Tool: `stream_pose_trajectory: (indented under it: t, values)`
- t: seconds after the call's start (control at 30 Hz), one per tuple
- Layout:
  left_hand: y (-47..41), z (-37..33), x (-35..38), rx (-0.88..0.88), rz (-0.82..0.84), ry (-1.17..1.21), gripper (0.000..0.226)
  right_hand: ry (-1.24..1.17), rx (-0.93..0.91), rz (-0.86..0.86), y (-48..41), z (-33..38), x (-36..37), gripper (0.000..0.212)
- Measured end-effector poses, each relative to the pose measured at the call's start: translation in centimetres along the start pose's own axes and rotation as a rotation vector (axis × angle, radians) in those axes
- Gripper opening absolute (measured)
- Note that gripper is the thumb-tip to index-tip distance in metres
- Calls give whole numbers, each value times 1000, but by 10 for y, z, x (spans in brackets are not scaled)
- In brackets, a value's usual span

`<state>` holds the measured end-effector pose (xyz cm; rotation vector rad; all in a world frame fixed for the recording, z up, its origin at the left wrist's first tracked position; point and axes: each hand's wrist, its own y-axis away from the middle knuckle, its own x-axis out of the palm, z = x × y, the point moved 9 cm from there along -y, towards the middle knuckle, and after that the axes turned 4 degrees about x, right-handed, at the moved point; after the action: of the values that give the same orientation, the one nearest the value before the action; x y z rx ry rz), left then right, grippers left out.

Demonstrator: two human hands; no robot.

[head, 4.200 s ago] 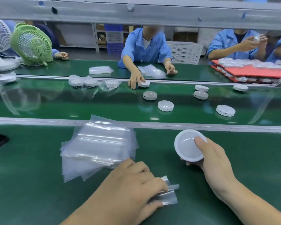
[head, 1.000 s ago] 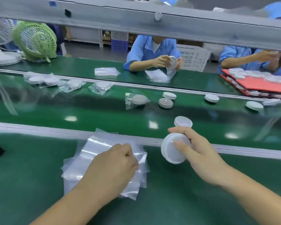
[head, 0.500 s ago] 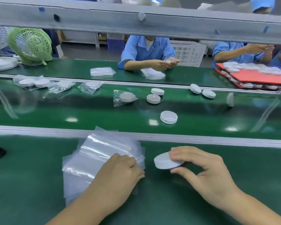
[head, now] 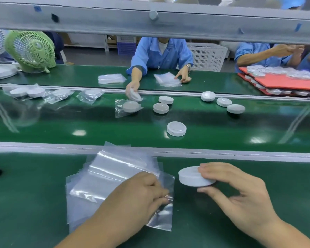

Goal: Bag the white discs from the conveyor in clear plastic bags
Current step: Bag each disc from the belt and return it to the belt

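Packing station seen from the worker's head. The right hand (head: 240,199) holds a white disc (head: 192,177) low over the near green bench (head: 25,203), fingers curved over the disc's top and far rim, thumb against its near rim, the hand only partly closed. Just left of the disc lies a fanned stack of clear plastic bags (head: 115,169). The left hand (head: 132,199) rests knuckles up on the stack, its bent fingertips pinching the right edge of a single bag (head: 163,217) that juts out to the right. Beyond a grey rail, the conveyor belt (head: 61,126) carries loose discs: one nearest (head: 176,128), two at centre (head: 166,99), three to the right (head: 224,102). A bagged disc (head: 131,106) lies left of centre, with further bagged discs (head: 25,92) at far left. On the far side, a worker in a blue coat (head: 161,52) reaches to the belt. A green fan (head: 31,51) stands far left, and red trays (head: 284,81) far right.
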<state>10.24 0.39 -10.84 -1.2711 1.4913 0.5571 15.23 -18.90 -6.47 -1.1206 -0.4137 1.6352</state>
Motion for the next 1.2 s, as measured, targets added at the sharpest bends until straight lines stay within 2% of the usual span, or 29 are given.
stream_pose_trajectory:
  t: [0.07, 0.13, 0.2, 0.27, 0.4, 0.5, 0.57, 0.63, 0.73, 0.8, 0.83, 0.9, 0.97, 1.0, 1.1, 1.13, 1.2]
  values:
    - [2, -2, -6, 31, -17, -96, 20, -8, 42, -5, 6, -5, -2, 25]
    - [2, -8, 2, 67, 50, -135, 14, -14, 57, 5, 11, -6, -1, 23]
    - [3, -16, 13, 145, 91, -181, 8, -23, 37, 26, 13, -3, 1, 22]
    - [7, -14, 14, 146, 61, -154, 11, -27, -25, 53, 14, 4, 6, 19]
    - [14, 8, -4, -45, -137, 96, 25, -29, -125, 130, 17, 13, 17, 10]
    - [14, 9, -17, -102, -267, 226, 22, -61, -133, 154, 16, 16, 22, 8]
    - [14, 6, -19, -112, -291, 378, 18, -109, -101, 128, 11, 18, 21, 11]
    - [12, 1, -15, -123, -251, 626, 22, -168, -27, 92, 6, 17, 19, 15]
    - [8, -10, -10, -140, -197, 805, 56, -298, 155, 25, 1, 10, 22, 28]
    - [7, -9, -15, -184, -350, 760, 52, -371, 252, 7, -3, 8, 32, 34]
    - [8, -7, -20, -225, -462, 754, 45, -461, 344, 53, -6, 6, 41, 39]
    - [13, 5, -30, -261, -707, 832, 25, -570, 489, 262, -13, 6, 65, 43]
    - [12, 13, -45, -213, -796, 812, 15, -440, 483, 404, -27, 5, 82, 27]
    - [8, 11, -57, -147, -752, 680, 14, -377, 497, 415, -36, -3, 88, 20]
    - [9, 18, -80, -6, -522, -27, 15, -206, 526, 301, -82, -45, 97, 19]
    - [11, 33, -85, -41, -413, -115, 17, -135, 526, 228, -100, -65, 98, 21]
    - [16, 66, -81, -157, -134, -72, 26, 86, 529, 127, -137, -109, 99, 18]
